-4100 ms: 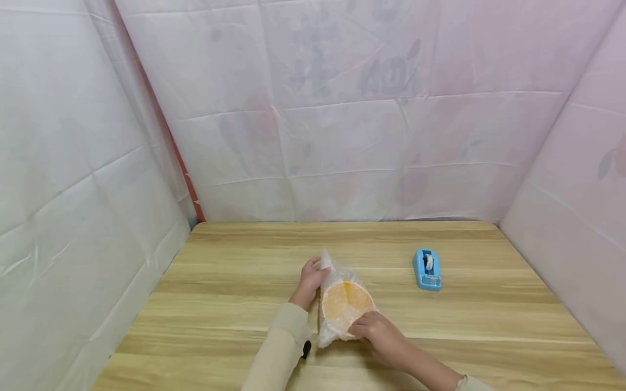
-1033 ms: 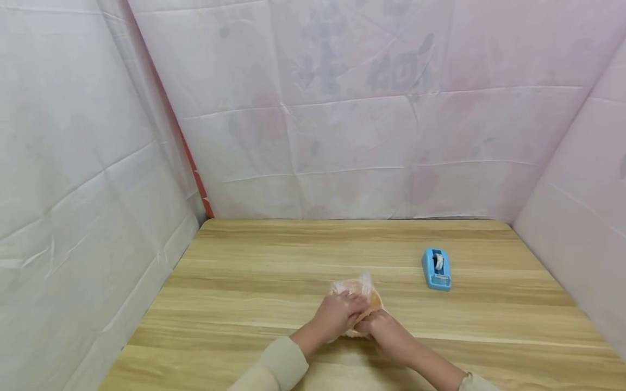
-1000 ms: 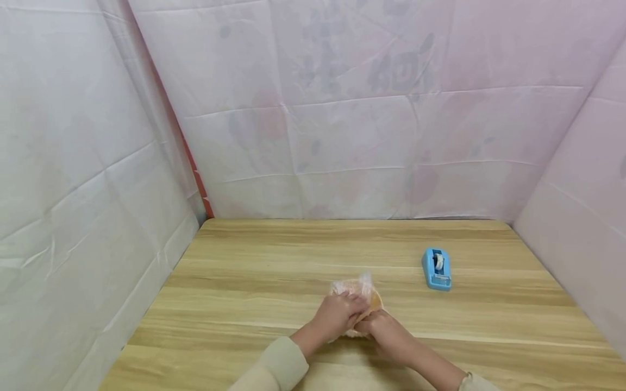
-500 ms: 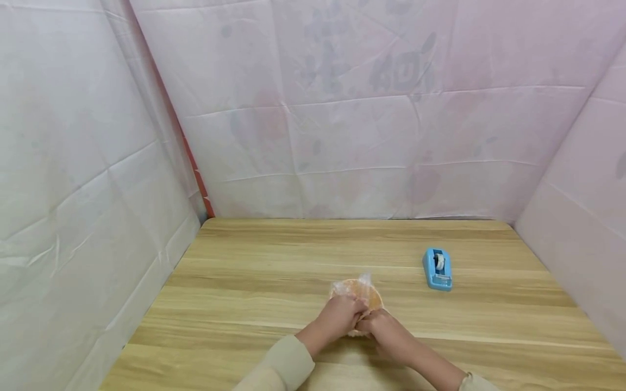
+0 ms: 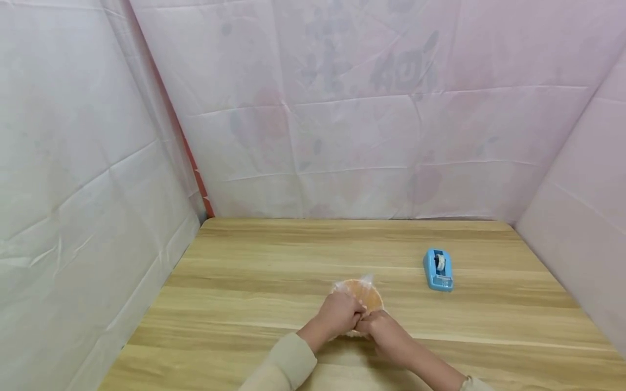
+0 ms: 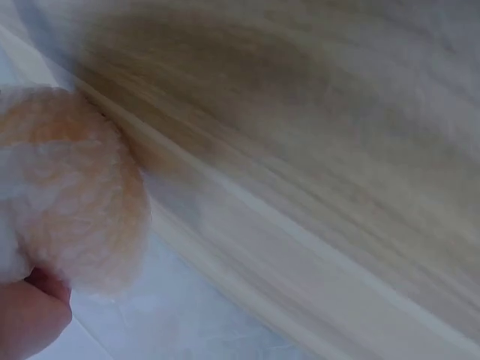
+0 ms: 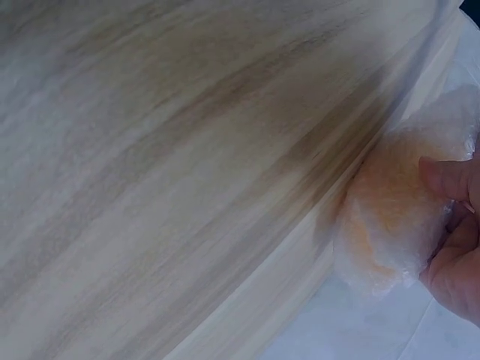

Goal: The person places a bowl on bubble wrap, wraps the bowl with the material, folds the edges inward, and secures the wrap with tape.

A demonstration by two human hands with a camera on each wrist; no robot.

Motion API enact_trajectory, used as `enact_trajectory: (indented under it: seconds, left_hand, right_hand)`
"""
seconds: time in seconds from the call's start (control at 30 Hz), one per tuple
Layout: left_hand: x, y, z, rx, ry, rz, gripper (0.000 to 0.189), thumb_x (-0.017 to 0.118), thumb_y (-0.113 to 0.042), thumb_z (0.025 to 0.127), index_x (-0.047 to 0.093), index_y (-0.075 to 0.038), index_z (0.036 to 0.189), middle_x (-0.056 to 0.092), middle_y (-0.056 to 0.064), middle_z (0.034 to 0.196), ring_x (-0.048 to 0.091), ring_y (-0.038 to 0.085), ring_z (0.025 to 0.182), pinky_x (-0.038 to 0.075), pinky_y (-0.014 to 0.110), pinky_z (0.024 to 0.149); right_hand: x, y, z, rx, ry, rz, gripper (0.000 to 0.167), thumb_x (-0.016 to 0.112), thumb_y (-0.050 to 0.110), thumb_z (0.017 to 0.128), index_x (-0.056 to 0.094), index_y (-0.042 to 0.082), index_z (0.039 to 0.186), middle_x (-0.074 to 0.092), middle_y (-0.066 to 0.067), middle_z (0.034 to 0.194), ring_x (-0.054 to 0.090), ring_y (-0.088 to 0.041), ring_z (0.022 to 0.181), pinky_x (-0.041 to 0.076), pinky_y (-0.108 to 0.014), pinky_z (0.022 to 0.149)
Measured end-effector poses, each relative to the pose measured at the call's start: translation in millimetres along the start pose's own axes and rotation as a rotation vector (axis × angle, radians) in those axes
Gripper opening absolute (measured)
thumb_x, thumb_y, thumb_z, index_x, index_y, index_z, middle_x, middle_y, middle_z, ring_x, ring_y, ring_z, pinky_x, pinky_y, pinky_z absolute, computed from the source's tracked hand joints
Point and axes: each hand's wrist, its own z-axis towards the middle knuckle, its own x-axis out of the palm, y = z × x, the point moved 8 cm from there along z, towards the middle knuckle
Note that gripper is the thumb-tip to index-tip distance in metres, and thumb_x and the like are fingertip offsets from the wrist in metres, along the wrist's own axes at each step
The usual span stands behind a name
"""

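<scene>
A round orange thing wrapped in clear bubble wrap [image 5: 367, 296] lies near the front middle of the table in the head view; what kind of thing it is cannot be made out. My left hand [image 5: 339, 314] reaches over its near left side, fingers curled into the bubble wrap. Close against it on the right, my right hand [image 5: 386, 331] grips the wrap too. In the right wrist view, the thumb [image 7: 442, 176] presses on the wrapped bundle [image 7: 390, 202] with fingers curled beneath. The left wrist view shows only a bit of the left hand [image 6: 34, 319] at the bundle's edge.
On the right of the wooden table [image 5: 264, 255] stands a blue tape dispenser [image 5: 438, 270] with a roll of tape in it. White printed sheets [image 5: 352, 136] hang behind the table and along both sides.
The left hand has moved from the bundle's far left edge to its near side beside the right hand. Over the last second its fingers have curled in, showing more of the orange top.
</scene>
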Motion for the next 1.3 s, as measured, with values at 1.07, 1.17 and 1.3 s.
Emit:
enact_trajectory:
  seconds: [1.07,1.17,1.3]
  left_hand:
    - [22.6,-2.5,-10.1,0.045,0.308,0.073,0.025,0.040,-0.028,0.092,0.064,-0.024,0.100,0.058,-0.008,0.127,0.047,0.010,0.126,0.039,0.026,0.105]
    - [22.2,-2.1,-10.9,0.019,0.344,0.044,0.030,0.039,-0.029,0.092,0.063,-0.025,0.109,0.054,-0.008,0.133,0.043,0.010,0.130,0.034,0.025,0.109]
    - [22.8,-2.5,-12.4,0.002,0.386,0.030,0.039,0.035,-0.031,0.095,0.056,-0.024,0.127,0.049,-0.007,0.138,0.039,0.010,0.134,0.029,0.025,0.112]
  right_hand:
    - [-4.2,3.5,-8.3,-0.061,-0.134,-0.037,0.029,0.068,-0.010,0.065,0.072,0.010,0.085,0.069,0.005,0.082,0.059,-0.008,0.076,0.050,-0.024,0.068]
    - [-7.8,2.9,-11.2,-0.083,-0.141,-0.006,0.029,0.070,-0.006,0.066,0.072,0.008,0.092,0.070,-0.001,0.092,0.062,-0.015,0.085,0.054,-0.029,0.075]
    - [-20.9,-9.1,-17.2,-0.003,-0.163,0.078,0.026,0.073,0.006,0.071,0.071,0.010,0.097,0.068,-0.004,0.100,0.061,-0.021,0.092,0.055,-0.033,0.077]
